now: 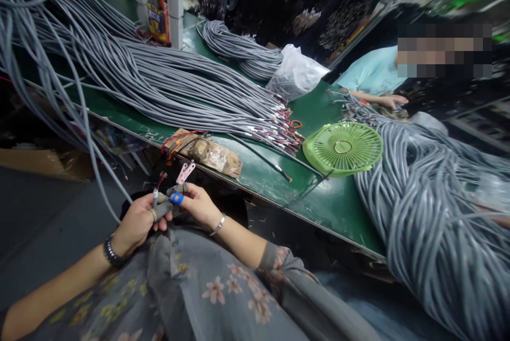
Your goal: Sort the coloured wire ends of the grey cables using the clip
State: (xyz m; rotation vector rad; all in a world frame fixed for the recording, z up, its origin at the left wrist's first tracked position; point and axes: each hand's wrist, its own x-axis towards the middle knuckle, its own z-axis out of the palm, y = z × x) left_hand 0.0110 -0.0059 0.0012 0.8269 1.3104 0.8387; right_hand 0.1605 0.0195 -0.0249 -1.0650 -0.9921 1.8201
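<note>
My left hand (pixel 139 221), with a dark bracelet at the wrist, is closed around a grey cable. Its stripped end (pixel 155 197), with a white band and thin dark and reddish wires, pokes up between the fingers. Close beside it is my right hand (pixel 201 207), closed with thumb and forefinger pinched together; blue tape covers the thumb tip. Whatever lies between those right fingers is hidden. Grey wrapping covers some fingertips on both hands. Just above the right fingers, a pink clip (pixel 186 172) sticks out at the table edge.
A long bundle of grey cables (pixel 179 81) lies along the green table (pixel 319 208). Near the edge is a wooden block (pixel 215 155) with red wires. A green fan (pixel 342 148) stands beyond it. More cables (pixel 414 213) spill over at right, by a co-worker (pixel 370 73).
</note>
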